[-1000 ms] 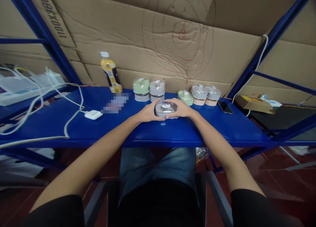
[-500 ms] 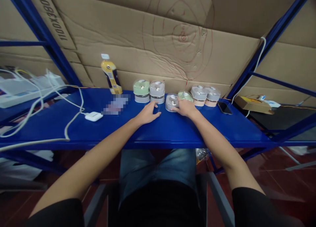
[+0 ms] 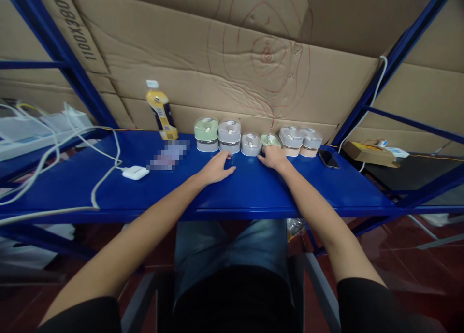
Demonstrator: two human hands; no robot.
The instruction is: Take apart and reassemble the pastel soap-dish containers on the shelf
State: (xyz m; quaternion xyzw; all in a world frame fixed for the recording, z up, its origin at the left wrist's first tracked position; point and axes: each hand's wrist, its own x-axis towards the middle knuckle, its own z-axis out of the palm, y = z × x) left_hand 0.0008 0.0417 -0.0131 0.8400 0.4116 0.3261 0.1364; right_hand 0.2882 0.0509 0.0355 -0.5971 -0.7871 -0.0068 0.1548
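My left hand (image 3: 216, 167) rests on the blue table in front of a grey two-tier stack of clear-lidded containers (image 3: 229, 136). Its thumb and fingers are apart, and it holds nothing. A green-topped stack (image 3: 206, 134) stands left of that one. Nearer the middle sits a single grey container (image 3: 251, 144) with a clear lid. Just right of it, my right hand (image 3: 273, 157) has its thumb and fingers apart, partly covering a green container (image 3: 270, 139); whether they touch I cannot tell. Two grey-over-peach stacks (image 3: 291, 139) (image 3: 311, 142) stand to its right.
A yellow drink bottle (image 3: 162, 111) stands at the back left. Beside a blurred-out flat patch lies a white earbud-like case (image 3: 135, 172) with a cable. A phone (image 3: 328, 159) lies on the right, near an open cardboard box (image 3: 371, 154). Blue posts and a cardboard wall (image 3: 181, 57) enclose the table.
The single grey container has moved back, into line with the others. My right hand has let go of it and sits in front of the green container. My left hand has barely moved.
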